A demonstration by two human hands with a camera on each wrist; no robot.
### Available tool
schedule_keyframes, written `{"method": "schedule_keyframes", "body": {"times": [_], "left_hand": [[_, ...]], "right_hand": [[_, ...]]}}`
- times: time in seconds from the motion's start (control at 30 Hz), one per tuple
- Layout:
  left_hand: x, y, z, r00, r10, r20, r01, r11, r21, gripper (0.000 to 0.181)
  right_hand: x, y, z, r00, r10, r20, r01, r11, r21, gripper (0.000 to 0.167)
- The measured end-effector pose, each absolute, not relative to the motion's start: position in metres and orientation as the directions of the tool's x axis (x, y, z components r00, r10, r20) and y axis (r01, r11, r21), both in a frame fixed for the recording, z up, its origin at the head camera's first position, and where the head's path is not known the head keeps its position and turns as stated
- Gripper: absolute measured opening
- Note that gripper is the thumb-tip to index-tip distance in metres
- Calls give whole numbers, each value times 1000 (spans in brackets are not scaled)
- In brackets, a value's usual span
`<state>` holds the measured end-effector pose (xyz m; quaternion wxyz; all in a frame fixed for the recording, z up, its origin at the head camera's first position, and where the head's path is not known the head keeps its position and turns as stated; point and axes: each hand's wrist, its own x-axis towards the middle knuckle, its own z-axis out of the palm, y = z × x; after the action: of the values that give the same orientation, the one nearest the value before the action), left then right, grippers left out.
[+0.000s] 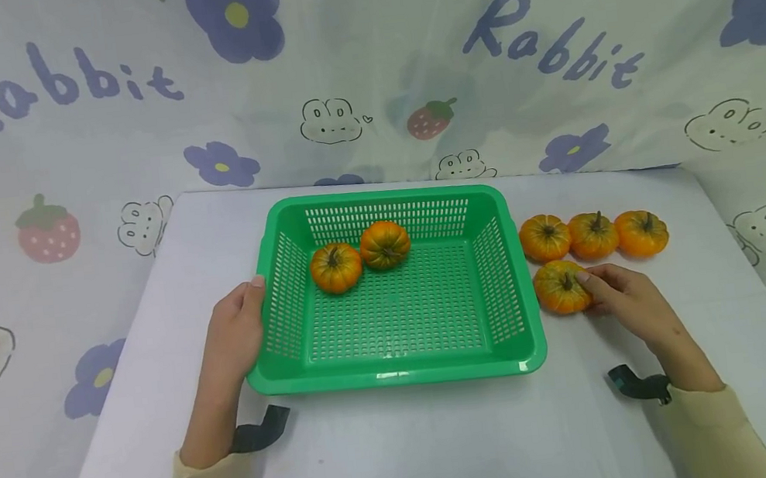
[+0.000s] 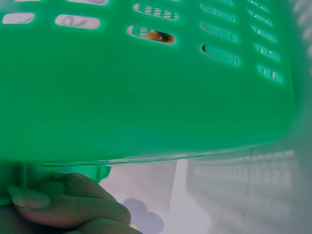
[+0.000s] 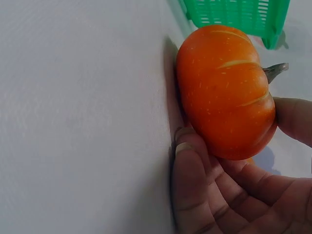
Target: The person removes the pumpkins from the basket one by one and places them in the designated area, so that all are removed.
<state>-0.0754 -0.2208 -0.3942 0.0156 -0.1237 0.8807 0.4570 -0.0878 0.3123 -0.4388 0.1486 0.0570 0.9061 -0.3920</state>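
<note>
A green plastic basket [image 1: 397, 378] with slotted walls sits on the white table. My left hand [image 1: 237, 328] grips its left rim; in the left wrist view the curled fingers [image 2: 83, 207] show below the basket's outer wall [image 2: 136, 107]. Two small orange pumpkins, one at the left [image 1: 335, 268] and one touching it [image 1: 385, 245], lie inside toward the back left. Just right of the basket, my right hand [image 1: 623, 295] holds another pumpkin [image 1: 562, 287] between thumb and fingers. In the right wrist view this pumpkin [image 3: 224, 92] is at the table surface, its stem pointing right.
Behind the held pumpkin, three more pumpkins stand in a row: a left one [image 1: 545, 237], a middle one [image 1: 593, 235] and a right one [image 1: 642, 233]. A printed cloth [image 1: 378, 60] hangs at the back. Dark wrist-camera mounts stick out near both wrists.
</note>
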Motion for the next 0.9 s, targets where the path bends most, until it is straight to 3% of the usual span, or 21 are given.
{"method": "schedule_keyframes", "body": {"times": [0.9], "left_hand": [[-76, -223, -396, -963, -209, -167, -258, 560, 787, 67]], "right_hand": [[-85, 313, -445, -949, 67, -308, 284, 607, -742, 67]]}}
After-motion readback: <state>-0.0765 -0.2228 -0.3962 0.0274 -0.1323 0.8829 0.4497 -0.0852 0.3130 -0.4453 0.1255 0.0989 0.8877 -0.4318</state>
